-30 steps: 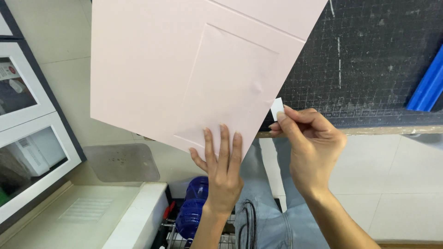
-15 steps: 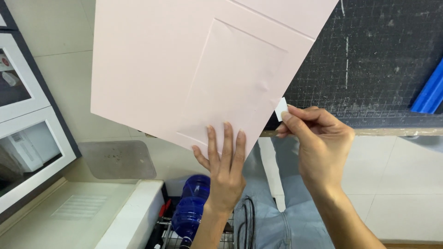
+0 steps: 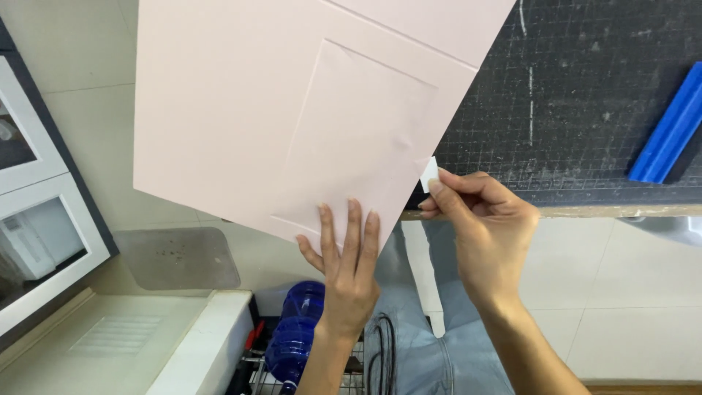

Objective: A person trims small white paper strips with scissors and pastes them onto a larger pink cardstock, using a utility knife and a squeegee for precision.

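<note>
A large pale pink sheet of card (image 3: 278, 110) with a raised rectangular panel in its middle overhangs the edge of a dark gridded cutting mat (image 3: 585, 102). My left hand (image 3: 347, 271) presses flat against the sheet's lower corner from beneath, fingers spread. My right hand (image 3: 479, 227) pinches a small white tab (image 3: 429, 174) at the sheet's right edge, beside the mat's front edge.
A blue plastic bar (image 3: 669, 128) lies on the mat at the right. Below are a tiled floor, a blue water bottle (image 3: 296, 340) in a wire rack, a grey mat (image 3: 179, 256) and white-framed cabinet doors (image 3: 36, 241) at the left.
The view has shifted slightly and the sheet sits a little further right. Both hands hold the same places on it.
</note>
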